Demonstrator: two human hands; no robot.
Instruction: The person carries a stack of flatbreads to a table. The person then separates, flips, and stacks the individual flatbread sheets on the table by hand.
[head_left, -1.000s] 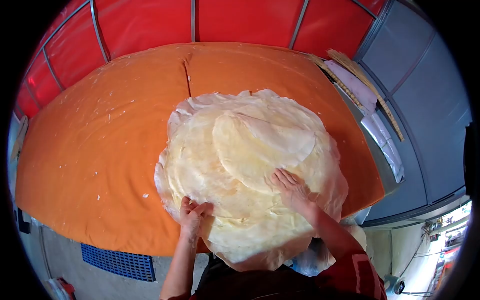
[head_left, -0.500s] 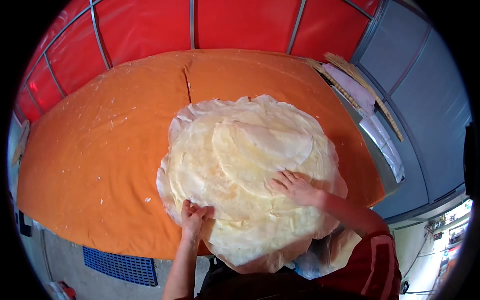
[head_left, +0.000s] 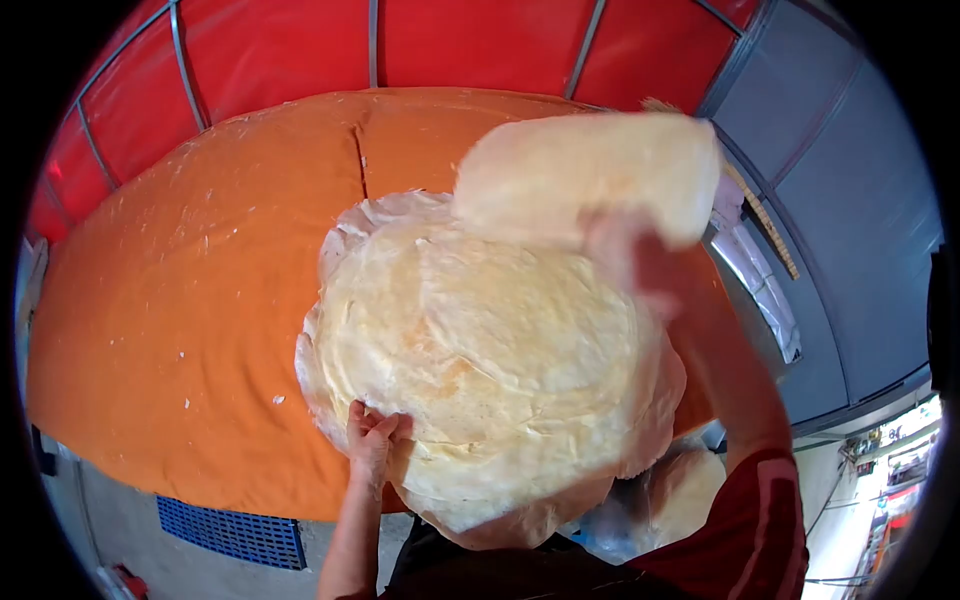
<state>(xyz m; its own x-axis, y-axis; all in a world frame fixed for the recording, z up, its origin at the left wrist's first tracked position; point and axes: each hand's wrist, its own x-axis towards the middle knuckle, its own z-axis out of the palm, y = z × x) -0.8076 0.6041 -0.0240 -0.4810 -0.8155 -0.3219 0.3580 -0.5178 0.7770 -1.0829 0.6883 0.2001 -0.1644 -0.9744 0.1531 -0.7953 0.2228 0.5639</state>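
Observation:
A wide stack of thin, pale round flatbreads (head_left: 500, 350) lies in front of me, its edges ruffled and overlapping. At the lower left rim, my left hand (head_left: 370, 440) has its fingers curled and closed on the edge of the upper flatbreads. Beyond the far right of the stack, a single flatbread (head_left: 590, 170) is up in the air, folded or curved and blurred. My right hand (head_left: 635, 255) is at its near edge and appears to grip it, though motion smears the fingers.
An orange cloth (head_left: 200, 330) with scattered pale flakes lies under the stack. A straw broom (head_left: 765, 220) and a silvery plastic wrapper (head_left: 765, 290) lie along the right edge. Red panels (head_left: 470, 45) stand behind. A blue plastic grate (head_left: 230, 530) sits below on the floor.
My right hand has gone from lying on the stack to up and away at the far right, lifting one flatbread off the top. The left hand stays at the lower left rim.

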